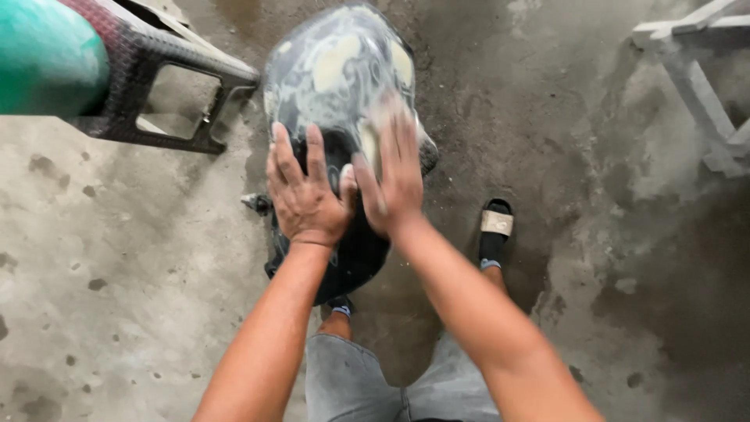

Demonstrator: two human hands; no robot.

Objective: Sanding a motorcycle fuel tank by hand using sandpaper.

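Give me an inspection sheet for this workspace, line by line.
Surface: concrete floor, stained, with dark damp patches.
Job's things: dark rounded tank-like shell, smeared with pale patches, standing on the floor between the person's feet.
Clutter: dark plastic stool frame upper left; teal rounded object at the corner.
Hands: left hand flat on the shell, fingers spread; right hand blurred, pressed on the shell, what is under it cannot be told.
Cables: nothing seen.
Surroundings: grey painted frame upper right; a sandal on the right foot.
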